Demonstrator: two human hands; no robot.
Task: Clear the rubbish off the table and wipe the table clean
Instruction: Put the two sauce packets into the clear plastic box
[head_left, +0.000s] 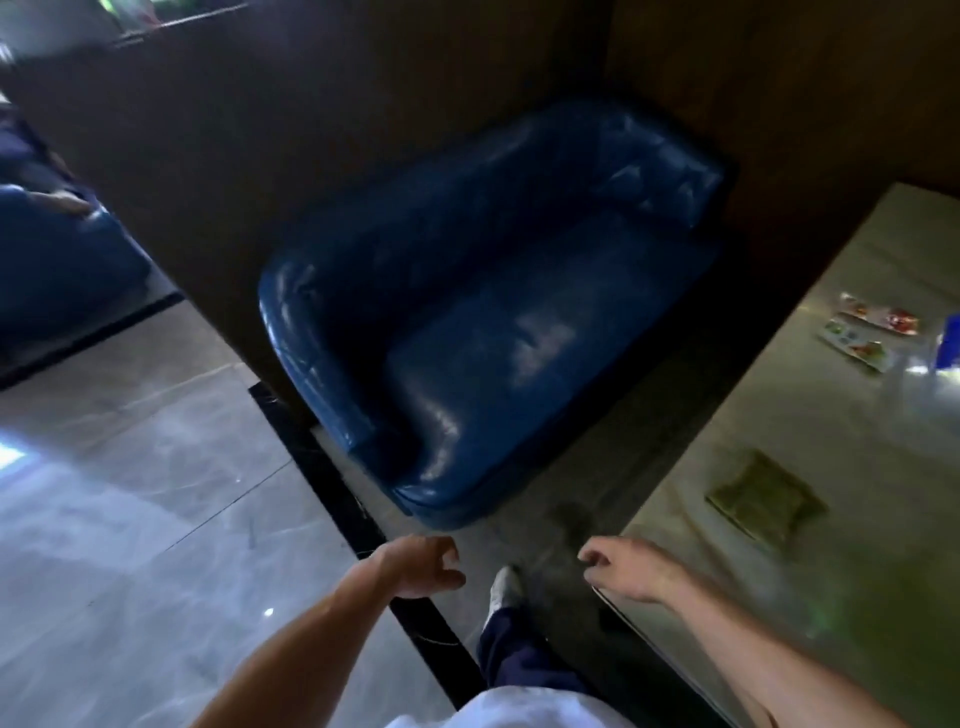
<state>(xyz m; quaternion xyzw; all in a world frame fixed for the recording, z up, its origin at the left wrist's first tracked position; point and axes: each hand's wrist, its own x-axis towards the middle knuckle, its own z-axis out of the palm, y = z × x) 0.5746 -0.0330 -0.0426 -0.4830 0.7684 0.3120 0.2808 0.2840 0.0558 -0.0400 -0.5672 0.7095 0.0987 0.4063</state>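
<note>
Green cloth (763, 499) on table (857, 431), beyond right hand (631, 569) fingers (592, 558)

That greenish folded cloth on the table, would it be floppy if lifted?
Probably floppy: the cloth lies flat and rumpled on the table. It looks thin, so likely light. On that glossy top it may slide when pushed rather than roll.

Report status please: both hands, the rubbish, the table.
Left hand and right hand empty, loosely curled. Wrappers and green cloth untouched on table. Nothing in the way.
</note>
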